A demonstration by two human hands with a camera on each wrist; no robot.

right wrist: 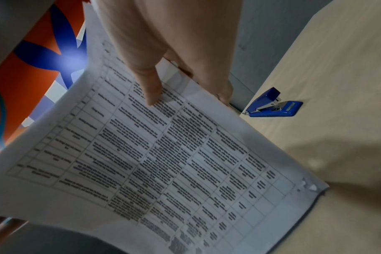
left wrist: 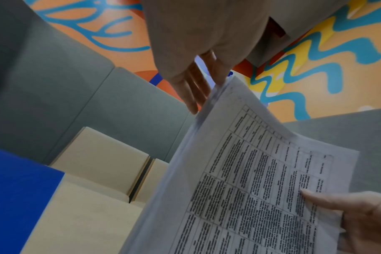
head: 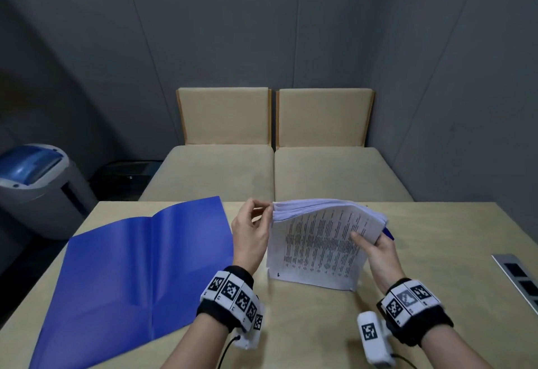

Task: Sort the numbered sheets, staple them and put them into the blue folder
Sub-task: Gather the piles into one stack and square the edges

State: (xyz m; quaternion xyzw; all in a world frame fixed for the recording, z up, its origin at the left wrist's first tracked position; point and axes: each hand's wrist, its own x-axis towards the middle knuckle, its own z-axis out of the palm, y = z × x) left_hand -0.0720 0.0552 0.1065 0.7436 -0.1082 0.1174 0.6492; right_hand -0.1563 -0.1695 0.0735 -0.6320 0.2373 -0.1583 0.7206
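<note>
A thick stack of printed sheets [head: 320,249] stands tilted on its lower edge on the wooden table [head: 451,240], top bent toward me. My right hand [head: 378,252] grips its right side, thumb [right wrist: 150,84] on the front page and fingers behind. My left hand [head: 251,232] is at the stack's upper left corner, its straight fingers [left wrist: 191,89] lying against the sheet edges. The blue folder [head: 139,269] lies open flat to the left of the stack. A blue stapler [right wrist: 272,106] sits on the table behind my right hand; only its tip [head: 388,234] shows in the head view.
A socket panel [head: 521,278] is set into the table at the right edge. Two beige seats [head: 273,171] stand beyond the far edge. A grey and blue bin-like machine [head: 35,185] stands on the floor at the left.
</note>
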